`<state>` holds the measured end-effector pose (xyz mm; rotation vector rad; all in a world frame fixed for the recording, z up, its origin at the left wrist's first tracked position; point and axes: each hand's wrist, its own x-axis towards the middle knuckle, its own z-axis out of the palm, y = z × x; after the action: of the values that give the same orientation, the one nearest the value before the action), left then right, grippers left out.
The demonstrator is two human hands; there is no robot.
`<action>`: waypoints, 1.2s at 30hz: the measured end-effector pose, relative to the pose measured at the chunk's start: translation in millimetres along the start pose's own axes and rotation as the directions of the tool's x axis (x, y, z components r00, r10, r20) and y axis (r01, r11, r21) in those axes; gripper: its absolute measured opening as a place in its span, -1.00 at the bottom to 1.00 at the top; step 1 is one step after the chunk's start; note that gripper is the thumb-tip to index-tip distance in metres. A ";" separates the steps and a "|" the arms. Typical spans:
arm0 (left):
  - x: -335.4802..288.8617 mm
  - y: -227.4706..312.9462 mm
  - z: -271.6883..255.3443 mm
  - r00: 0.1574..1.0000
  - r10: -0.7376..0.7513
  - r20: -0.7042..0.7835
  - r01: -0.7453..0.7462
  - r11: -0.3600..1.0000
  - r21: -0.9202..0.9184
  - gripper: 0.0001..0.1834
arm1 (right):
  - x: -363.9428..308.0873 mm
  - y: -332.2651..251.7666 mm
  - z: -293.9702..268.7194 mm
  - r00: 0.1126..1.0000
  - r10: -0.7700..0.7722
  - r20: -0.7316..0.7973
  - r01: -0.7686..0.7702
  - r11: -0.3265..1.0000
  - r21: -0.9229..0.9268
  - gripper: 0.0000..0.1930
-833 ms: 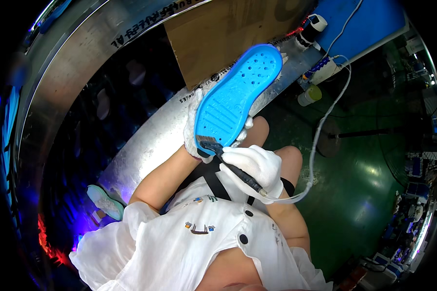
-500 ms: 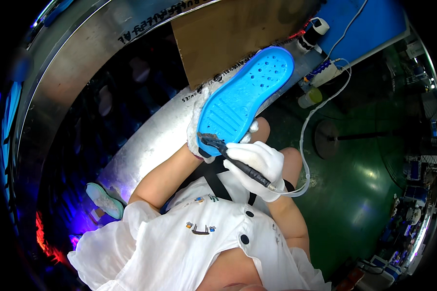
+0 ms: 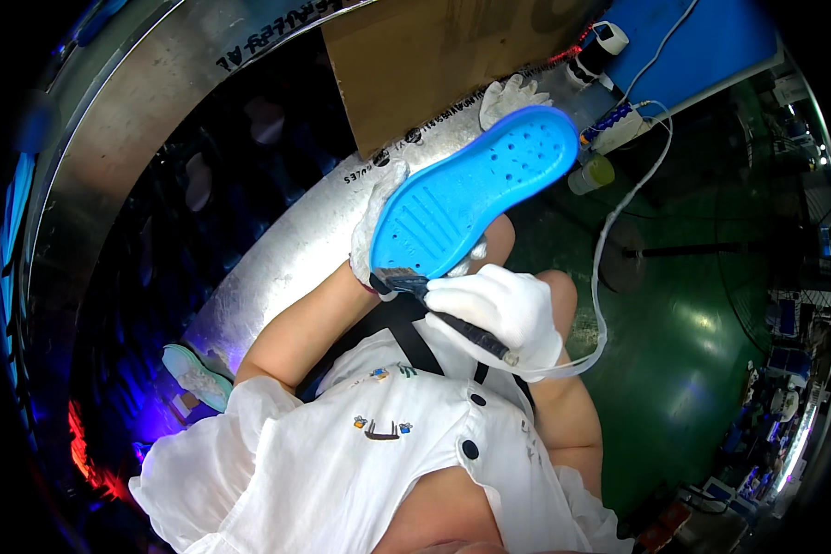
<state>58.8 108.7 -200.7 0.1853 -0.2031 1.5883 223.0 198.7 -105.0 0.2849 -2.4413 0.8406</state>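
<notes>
A bright blue shoe sole (image 3: 466,203), with small holes at its toe end and ribs toward the heel, lies tilted in front of me. My left hand (image 3: 371,222), in a white glove, grips it from below and along its left edge; most of the fingers are hidden under the sole. In my gloved right hand (image 3: 503,309) is a black-handled brush (image 3: 466,334). The brush's bristles rest at the near heel edge of the sole. From the end of the handle a clear tube (image 3: 597,305) curves up to the right.
A curved metal ledge (image 3: 277,240) runs past the sole, with a cardboard sheet (image 3: 415,65) beyond it. A loose white glove (image 3: 512,100) lies past the toe. Right of it stand a black-and-white bottle (image 3: 602,51) and a yellow-lidded jar (image 3: 593,174). A mint-green sole (image 3: 197,377) sits lower left.
The sole has swung slightly, its toe now further right and lower. The brush has shifted down to the heel's edge. The loose glove beyond the toe has come into sight.
</notes>
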 end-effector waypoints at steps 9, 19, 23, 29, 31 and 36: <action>-10.9 34.9 4.2 0.953 0.091 -0.290 0.075 0.853 0.516 -0.36 | 5.9 -8.9 -4.0 0.968 0.029 0.249 -0.018 0.999 -0.049 -0.78; -3.7 61.0 30.3 0.952 0.093 -0.293 0.232 0.406 0.884 -0.54 | 13.1 -9.3 -11.1 0.991 0.114 0.063 -0.126 0.963 0.239 -0.75; -8.8 63.9 61.7 0.977 0.087 -0.194 0.185 0.107 0.977 -0.60 | 12.9 -21.6 -13.9 0.953 0.069 0.294 -0.016 0.984 -0.180 -0.72; -1.6 59.3 72.4 0.867 0.128 -0.482 0.415 0.349 0.840 -0.54 | 10.5 -7.6 -17.2 0.990 0.136 0.041 -0.135 0.991 -0.018 -0.65; -7.9 65.8 64.4 0.931 0.186 -0.315 0.291 0.145 0.945 -0.57 | 20.3 -32.8 -26.1 0.955 0.039 0.294 0.033 0.971 -0.236 -0.61; -3.7 71.0 79.6 0.826 0.132 -0.548 0.503 0.265 0.823 -0.65 | 12.7 -12.6 -24.0 0.999 -0.007 -0.036 -0.002 0.972 -0.234 -0.73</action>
<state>-12.7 84.0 -125.4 0.6870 1.2836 1.2209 227.1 203.4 -75.8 0.1825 -2.4752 0.5432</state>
